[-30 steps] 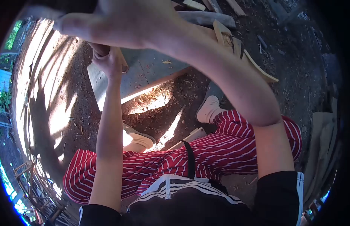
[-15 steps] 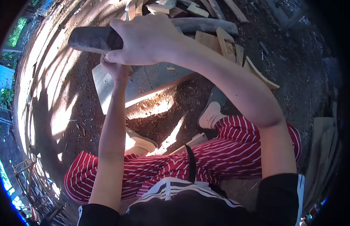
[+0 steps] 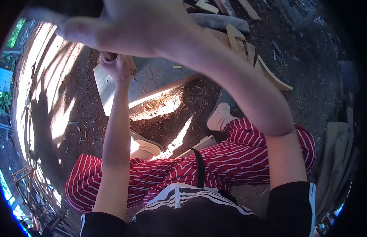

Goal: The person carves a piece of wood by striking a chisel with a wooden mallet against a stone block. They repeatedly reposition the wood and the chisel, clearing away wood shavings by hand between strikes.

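My right hand [image 3: 136,27] is large and blurred at the top, close to the camera. Its fingers are closed on a dark block [image 3: 75,7], which the upper edge partly cuts off. Below it, my left hand [image 3: 117,69] is closed at the left part of a grey board [image 3: 161,77]; what it grips is mostly hidden. Beside its fingers a small brown wooden piece [image 3: 132,65] shows. The board lies low over the ground, with a few chips on top.
Wood offcuts [image 3: 233,37] and a thick grey branch [image 3: 221,22] lie behind the board. A curved strip [image 3: 275,76] is at its right. My shod feet are on the dirt [image 3: 80,122] near the board. Planks [image 3: 335,158] stand at the far right.
My right hand has come up and nearer to the camera with the dark block, away from my left hand. My left hand has stayed almost in place at the board.
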Tool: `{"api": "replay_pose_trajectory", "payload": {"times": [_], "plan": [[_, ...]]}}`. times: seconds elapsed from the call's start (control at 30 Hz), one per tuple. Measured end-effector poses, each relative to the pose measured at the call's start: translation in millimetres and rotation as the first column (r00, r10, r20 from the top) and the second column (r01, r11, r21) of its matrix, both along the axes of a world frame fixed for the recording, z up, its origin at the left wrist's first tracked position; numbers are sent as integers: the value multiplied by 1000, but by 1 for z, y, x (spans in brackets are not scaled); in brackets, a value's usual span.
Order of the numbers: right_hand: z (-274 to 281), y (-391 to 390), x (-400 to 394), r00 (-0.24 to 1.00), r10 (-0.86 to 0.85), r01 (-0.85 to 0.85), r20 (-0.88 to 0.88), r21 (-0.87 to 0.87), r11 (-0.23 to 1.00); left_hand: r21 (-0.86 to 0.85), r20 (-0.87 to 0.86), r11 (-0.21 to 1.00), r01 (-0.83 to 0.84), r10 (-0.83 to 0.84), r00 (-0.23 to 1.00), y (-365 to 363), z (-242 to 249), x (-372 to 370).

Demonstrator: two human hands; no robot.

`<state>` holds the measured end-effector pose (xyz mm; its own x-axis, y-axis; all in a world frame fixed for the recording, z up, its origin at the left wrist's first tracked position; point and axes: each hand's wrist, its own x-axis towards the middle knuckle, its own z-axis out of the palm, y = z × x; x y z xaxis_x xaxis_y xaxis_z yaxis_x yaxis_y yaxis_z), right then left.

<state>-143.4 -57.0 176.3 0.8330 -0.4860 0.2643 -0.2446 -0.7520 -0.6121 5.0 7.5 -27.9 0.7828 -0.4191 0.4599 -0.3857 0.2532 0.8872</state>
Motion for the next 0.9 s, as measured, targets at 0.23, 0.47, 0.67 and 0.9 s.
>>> {"api": "replay_pose_trajectory", "payload": {"times": [0.23,0.47,0.67,0.9], "plan": [[-26,2,11,981,25,-83,-192,-298,951,43,86,998,-55,51,995,8,-33,33],[-70,9,22,981,0,-17,-194,-86,996,115,226,977,-179,149,963,20,-93,68],[-82,-7,-5,971,2,40,-240,168,985,-89,-284,992,90,-112,952,34,5,17],[-193,-35,-33,836,-128,265,-534,187,946,-104,-416,994,20,-61,907,43,35,15]]}}
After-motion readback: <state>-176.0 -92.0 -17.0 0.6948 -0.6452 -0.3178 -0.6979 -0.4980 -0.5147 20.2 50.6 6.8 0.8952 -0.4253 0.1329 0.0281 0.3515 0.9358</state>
